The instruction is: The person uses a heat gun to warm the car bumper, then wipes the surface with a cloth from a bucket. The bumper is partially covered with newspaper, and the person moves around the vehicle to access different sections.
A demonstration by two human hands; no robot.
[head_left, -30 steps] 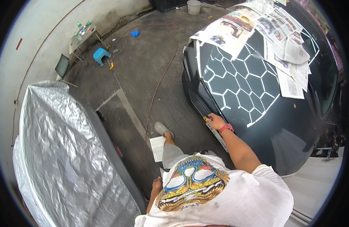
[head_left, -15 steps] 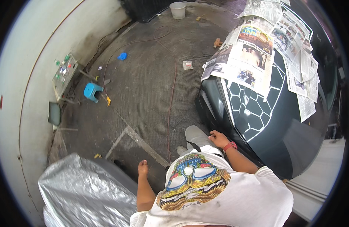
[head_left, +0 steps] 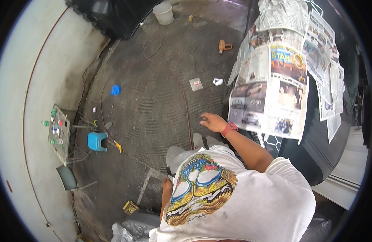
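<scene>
My right hand (head_left: 213, 122) is stretched out in front of me over the floor, with its fingers apart and nothing in them. A red watch (head_left: 229, 128) is on that wrist. Close by on the right stands a dark car whose panel is covered by newspaper sheets (head_left: 270, 94). White line pattern (head_left: 272, 140) shows on the panel under the lower edge of the paper. My left hand (head_left: 167, 185) hangs low beside my shirt; its fingers are too small and partly hidden to read.
A hose (head_left: 185, 94) winds across the floor ahead. Farther off are an orange heat gun (head_left: 223, 46) and a white bucket (head_left: 163, 13). On the left stand a blue stool (head_left: 97, 141) and a small cluttered table (head_left: 64, 135). Silver sheeting (head_left: 131, 232) lies behind at lower left.
I have stepped forward along the car. My right hand has swung forward, and my left hand has come in against my side. The silver sheeting has slipped back toward the lower edge.
</scene>
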